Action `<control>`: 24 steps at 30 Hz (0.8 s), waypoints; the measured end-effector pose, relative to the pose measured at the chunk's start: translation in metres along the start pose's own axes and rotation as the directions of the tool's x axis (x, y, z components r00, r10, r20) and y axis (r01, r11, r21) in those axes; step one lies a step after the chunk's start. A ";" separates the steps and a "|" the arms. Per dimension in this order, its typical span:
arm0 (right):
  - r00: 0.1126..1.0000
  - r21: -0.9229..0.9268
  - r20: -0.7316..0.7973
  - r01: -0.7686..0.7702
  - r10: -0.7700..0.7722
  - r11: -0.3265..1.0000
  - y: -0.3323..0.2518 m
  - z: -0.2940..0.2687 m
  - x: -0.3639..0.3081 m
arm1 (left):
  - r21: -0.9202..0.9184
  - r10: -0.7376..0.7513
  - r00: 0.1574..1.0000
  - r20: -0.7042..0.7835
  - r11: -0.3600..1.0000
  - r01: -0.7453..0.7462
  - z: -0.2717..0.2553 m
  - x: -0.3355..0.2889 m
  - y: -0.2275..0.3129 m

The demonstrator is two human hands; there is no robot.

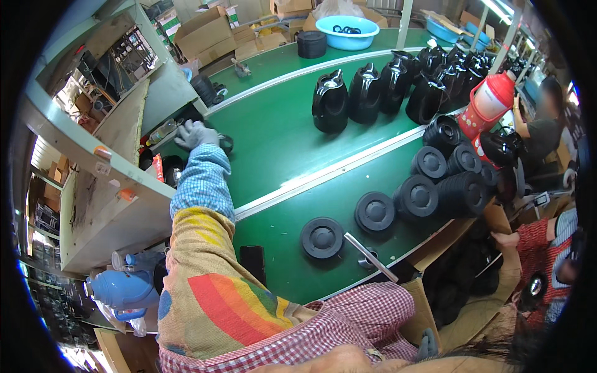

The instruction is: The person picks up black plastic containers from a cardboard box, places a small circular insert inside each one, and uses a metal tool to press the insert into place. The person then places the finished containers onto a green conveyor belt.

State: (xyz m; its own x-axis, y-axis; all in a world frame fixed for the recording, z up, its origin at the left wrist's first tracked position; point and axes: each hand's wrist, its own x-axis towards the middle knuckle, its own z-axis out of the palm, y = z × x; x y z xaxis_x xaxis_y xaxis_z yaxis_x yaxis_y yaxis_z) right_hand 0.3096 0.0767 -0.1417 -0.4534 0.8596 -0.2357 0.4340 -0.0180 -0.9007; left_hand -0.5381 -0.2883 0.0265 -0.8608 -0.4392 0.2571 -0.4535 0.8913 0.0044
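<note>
My left hand (198, 135), in a grey glove, reaches to the left end of the green conveyor with its fingers apart. It lies over a dark, glossy black item (225, 144) mostly hidden under the wrist; contact with it is unclear. At the lower edge, a small part of my right hand (428, 344) shows in a grey glove beside the cardboard box; its fingers are mostly hidden. Several black jugs (330, 102) stand upright on the belt. On the nearer green strip, round black lids (321, 238) lie singly and in stacks, with a metal bar (371, 257) beside them.
An open cardboard box (479, 311) of black parts sits at the right. A red thermos (488, 102) stands behind the lids. A light-blue basin (347, 32) holds black rings at the back. A metal frame (106, 161) borders the left; blue thermoses (124, 289) stand below it. Co-workers are at the right.
</note>
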 end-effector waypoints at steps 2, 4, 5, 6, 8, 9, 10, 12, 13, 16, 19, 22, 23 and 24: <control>1.000 -0.035 -0.018 -0.005 0.004 0.999 -0.035 0.016 0.002 | -0.203 0.130 0.963 -0.237 0.963 -0.180 0.014 -0.010 0.010; 0.999 0.021 -0.029 0.044 -0.043 0.999 -0.050 0.021 0.000 | -0.439 0.158 0.864 -0.478 0.809 -0.391 0.019 -0.023 0.030; 0.997 0.045 -0.048 0.065 -0.063 0.997 -0.059 0.023 -0.006 | -0.564 0.221 0.853 -0.473 0.667 -0.486 0.001 -0.043 0.040; 0.996 0.053 -0.052 0.074 -0.072 0.996 -0.072 0.024 -0.009 | -0.563 0.262 0.760 -0.595 0.538 -0.627 -0.012 -0.057 0.043; 0.996 0.065 -0.058 0.079 -0.075 0.995 -0.099 0.028 -0.019 | -0.521 0.338 0.543 -0.769 0.161 -0.838 -0.071 -0.108 0.034; 0.994 0.107 -0.089 0.072 -0.063 0.992 -0.102 0.027 -0.026 | -0.469 0.388 0.457 -0.801 0.068 -0.880 -0.107 -0.142 0.029; 0.991 0.057 -0.107 0.085 -0.078 0.995 -0.114 0.027 -0.035 | -0.418 0.433 0.361 -0.826 -0.039 -0.908 -0.137 -0.175 0.023; 0.979 -0.042 -0.098 0.175 -0.178 0.984 -0.124 0.021 -0.053 | -0.271 0.455 0.115 -0.883 -0.293 -0.917 -0.173 -0.231 0.017; 0.962 -0.177 -0.062 0.251 -0.265 0.952 -0.139 0.018 -0.062 | -0.258 0.483 0.030 -0.875 -0.412 -0.874 -0.187 -0.258 0.012; 0.923 -0.229 -0.159 0.311 -0.351 0.922 -0.133 0.009 -0.091 | -0.184 0.440 -0.253 -0.862 -0.736 -0.652 -0.206 -0.345 0.015; 0.864 -0.316 -0.184 0.399 -0.468 0.861 -0.157 -0.005 -0.110 | -0.222 0.355 -0.430 -0.830 -0.918 -0.329 -0.198 -0.436 0.001; 0.839 -0.165 -0.275 0.440 -0.470 0.883 -0.170 -0.015 -0.126 | -0.247 0.236 -0.641 -0.730 -0.966 -0.075 -0.187 -0.509 -0.017; 0.870 -0.076 -0.279 0.401 -0.406 0.913 -0.179 -0.013 -0.128 | -0.269 0.213 -0.701 -0.680 -0.963 -0.032 -0.184 -0.522 -0.024; 0.864 0.001 -0.263 0.446 -0.430 0.895 -0.169 -0.011 -0.125 | -0.287 0.184 -0.753 -0.632 -0.958 0.007 -0.180 -0.536 -0.031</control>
State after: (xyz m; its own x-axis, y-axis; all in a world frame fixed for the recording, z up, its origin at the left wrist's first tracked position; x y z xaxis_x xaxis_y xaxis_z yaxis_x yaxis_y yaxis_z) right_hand 0.3013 -0.0225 0.0441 -0.3740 0.8842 0.2799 0.1850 0.3669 -0.9117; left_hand -0.0216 -0.0602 0.0622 0.7110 0.5659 0.4175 0.4949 -0.8244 0.2747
